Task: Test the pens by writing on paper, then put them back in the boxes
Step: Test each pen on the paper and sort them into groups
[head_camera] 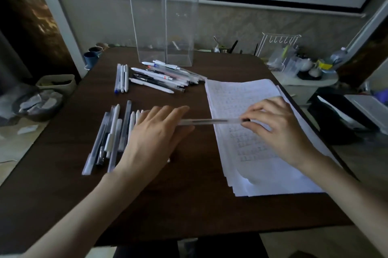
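A clear pen lies level between my two hands, over the left edge of a stack of gridded white paper. My right hand pinches its right end above the paper. My left hand has straight fingers, and the pen's left end goes under its fingertips; whether it grips the pen is hidden. A row of pens lies left of that hand. A loose pile of pens and three parallel pens lie farther back. Two tall clear boxes stand upright at the table's far side.
The dark wooden table holds everything. Cups sit at its far left corner. Bowls and a bin stand off the left edge. A cluttered side table with a white wire rack stands to the right, beside a dark case.
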Tool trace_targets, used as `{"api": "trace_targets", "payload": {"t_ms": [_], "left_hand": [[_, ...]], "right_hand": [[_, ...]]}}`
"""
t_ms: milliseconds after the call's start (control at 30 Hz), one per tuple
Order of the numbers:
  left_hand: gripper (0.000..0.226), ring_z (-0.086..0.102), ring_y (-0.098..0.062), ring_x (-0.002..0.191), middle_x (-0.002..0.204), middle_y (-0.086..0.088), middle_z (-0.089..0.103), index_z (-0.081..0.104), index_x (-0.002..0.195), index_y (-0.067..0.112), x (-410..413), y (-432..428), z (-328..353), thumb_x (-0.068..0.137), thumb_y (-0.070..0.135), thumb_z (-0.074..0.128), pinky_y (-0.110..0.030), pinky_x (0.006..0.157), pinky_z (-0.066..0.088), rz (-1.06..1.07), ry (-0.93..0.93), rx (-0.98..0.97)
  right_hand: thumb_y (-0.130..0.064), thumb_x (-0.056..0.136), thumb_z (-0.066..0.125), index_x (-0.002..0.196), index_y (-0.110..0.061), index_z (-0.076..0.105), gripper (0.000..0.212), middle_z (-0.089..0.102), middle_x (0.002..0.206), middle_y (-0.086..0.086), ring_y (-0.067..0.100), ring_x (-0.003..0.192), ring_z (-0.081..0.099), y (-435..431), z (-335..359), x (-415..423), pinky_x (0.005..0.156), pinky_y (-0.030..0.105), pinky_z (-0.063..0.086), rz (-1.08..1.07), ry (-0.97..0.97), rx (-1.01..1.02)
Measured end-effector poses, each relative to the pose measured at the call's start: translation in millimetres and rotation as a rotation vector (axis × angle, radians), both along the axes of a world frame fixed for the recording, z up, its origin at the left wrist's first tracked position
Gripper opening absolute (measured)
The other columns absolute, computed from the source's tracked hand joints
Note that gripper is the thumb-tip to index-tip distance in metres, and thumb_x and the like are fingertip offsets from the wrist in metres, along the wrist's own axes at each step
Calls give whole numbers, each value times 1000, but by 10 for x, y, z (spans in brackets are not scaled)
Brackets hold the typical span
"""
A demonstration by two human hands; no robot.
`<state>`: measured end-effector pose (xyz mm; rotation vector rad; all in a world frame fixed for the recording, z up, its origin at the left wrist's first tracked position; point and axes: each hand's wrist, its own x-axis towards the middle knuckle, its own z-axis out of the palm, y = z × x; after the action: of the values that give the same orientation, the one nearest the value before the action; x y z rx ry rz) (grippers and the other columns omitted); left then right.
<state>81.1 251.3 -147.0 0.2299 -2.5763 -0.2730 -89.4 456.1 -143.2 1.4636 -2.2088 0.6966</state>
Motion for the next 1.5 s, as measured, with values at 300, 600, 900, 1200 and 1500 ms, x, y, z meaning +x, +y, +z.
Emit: {"api": "trace_targets", "payload": {"t_ms": [300, 600, 900, 1200, 1500], "left_hand": [[34, 60, -18, 87, 101, -3, 62, 60, 117, 10, -445, 503, -105, 96, 28, 42, -25, 72, 43, -271, -117, 45], [34, 48, -10, 64, 83, 2, 54, 52, 96, 11, -682, 837, -153, 99, 38, 32, -25, 61, 39, -460, -219, 208], [47, 40, -11, 47, 56, 9, 44, 56, 96, 21, -661, 875, -181, 90, 54, 24, -29, 48, 38, -428, -153, 277], [61, 44, -9, 47, 54, 7, 45, 38, 105, 22, -652, 868, -175, 78, 71, 14, -31, 51, 38, -305, -223, 220], [79, 44, -11, 96, 105, 8, 44, 37, 135, 34, -663, 815, -324, 74, 82, 24, -28, 83, 30, -248, -243, 38]], "right_hand": [[-6, 77, 72, 82, -17, 67, 13, 63, 68, -5, 7, 68, 59, 570, 118, 98, 69, 18, 49, 198, -1009, -459], [-16, 90, 58, 83, -6, 58, 11, 64, 71, 3, 12, 70, 61, 400, -165, 210, 68, 20, 47, 232, -1181, -363], [-18, 89, 54, 75, -16, 62, 16, 60, 71, -1, 13, 68, 57, 374, -197, 173, 65, 22, 46, 307, -1303, -416], [-17, 89, 42, 84, -4, 68, 29, 69, 70, 8, 22, 66, 64, 450, -179, 134, 63, 27, 51, 251, -1264, -520], [-24, 79, 71, 72, -12, 55, 22, 55, 54, -3, 10, 51, 49, 689, -239, -40, 49, 21, 39, -99, -994, -414]]}}
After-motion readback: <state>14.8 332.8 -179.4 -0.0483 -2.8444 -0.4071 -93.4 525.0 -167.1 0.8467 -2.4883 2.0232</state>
